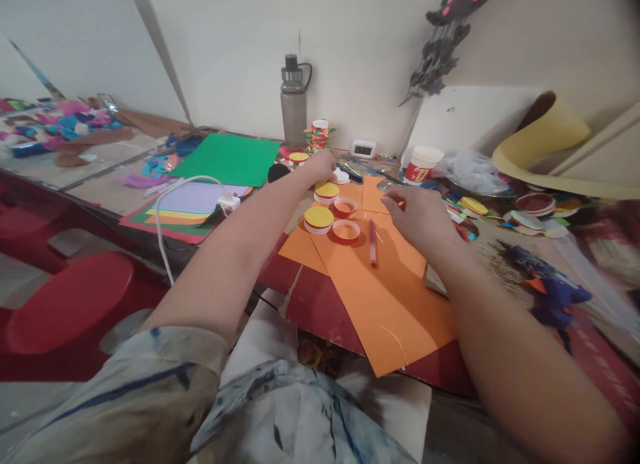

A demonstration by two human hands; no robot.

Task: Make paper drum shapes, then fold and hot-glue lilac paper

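My left hand (323, 165) reaches across to the back of the orange sheets, beside a small white round piece (341, 176). Its fingers bend down and away, so their tips are hidden. Over the right side of the orange paper (380, 277), my right hand (423, 217) is curled, thumb and forefinger close together by a cut orange piece (373, 194). Whatever they pinch, if anything, cannot be made out. Between the hands stand yellow-topped paper discs (319, 217) with white sides and open red-and-white rings (346, 232). A red pen (373, 244) lies on the orange paper.
A grey bottle (294, 107) stands against the wall, near a small white digital clock (363, 149). At left lie a green sheet (227, 159), coloured papers and a white cable (159, 224). A white-and-red tub (423, 165) and a blue glue gun (553, 284) are at right. Red stools (73, 301) stand left.
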